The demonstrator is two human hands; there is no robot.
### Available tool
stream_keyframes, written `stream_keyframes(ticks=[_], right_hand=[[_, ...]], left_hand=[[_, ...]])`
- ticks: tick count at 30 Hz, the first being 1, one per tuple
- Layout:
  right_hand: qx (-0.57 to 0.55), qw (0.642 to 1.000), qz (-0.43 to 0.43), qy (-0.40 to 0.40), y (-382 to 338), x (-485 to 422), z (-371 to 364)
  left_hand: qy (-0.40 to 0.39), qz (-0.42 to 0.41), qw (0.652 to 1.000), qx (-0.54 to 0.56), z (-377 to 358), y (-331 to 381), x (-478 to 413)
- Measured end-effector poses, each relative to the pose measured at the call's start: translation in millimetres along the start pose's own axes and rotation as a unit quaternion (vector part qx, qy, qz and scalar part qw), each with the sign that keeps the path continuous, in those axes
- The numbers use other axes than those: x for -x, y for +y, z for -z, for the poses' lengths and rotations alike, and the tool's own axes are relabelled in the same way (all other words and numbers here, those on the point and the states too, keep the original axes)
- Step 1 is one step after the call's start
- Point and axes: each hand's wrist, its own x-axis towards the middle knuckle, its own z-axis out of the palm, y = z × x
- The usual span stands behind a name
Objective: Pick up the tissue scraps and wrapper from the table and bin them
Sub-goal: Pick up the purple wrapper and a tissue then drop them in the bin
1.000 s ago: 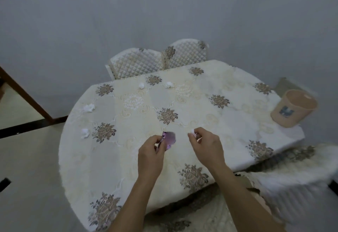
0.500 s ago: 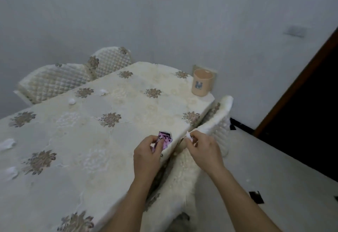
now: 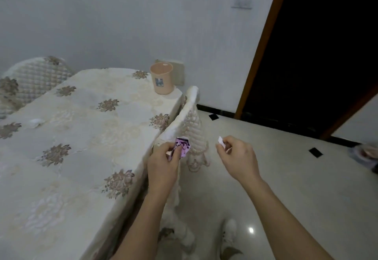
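Left hand (image 3: 162, 163) — pinching wrapper (image 3: 182, 147); right hand (image 3: 238, 157) — pinching tissue scrap (image 3: 221, 141). Risk: light scrap slipping before the bin (image 3: 162, 78) — likely, given fingertip-only hold.

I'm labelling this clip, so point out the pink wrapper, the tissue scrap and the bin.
pink wrapper (image 3: 183, 146), head view, crumpled middle above left hand.
tissue scrap (image 3: 221, 141), head view, white tip above right hand.
bin (image 3: 163, 84), head view, side wall.
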Motion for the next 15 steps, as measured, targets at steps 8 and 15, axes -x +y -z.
stream_keyframes(ticks=[8, 15], right_hand=[[-0.011, 0.999, -0.028, 0.025, 80.4, -62.2, 20.7], [-0.007, 0.999, -0.028, 0.021, 156.9, -168.1, 53.9]], left_hand=[[-0.038, -0.007, 0.999, -0.012, -99.1, 31.4, -50.7], [-0.045, -0.016, 0.998, -0.044, -201.1, 79.1, -123.3]])
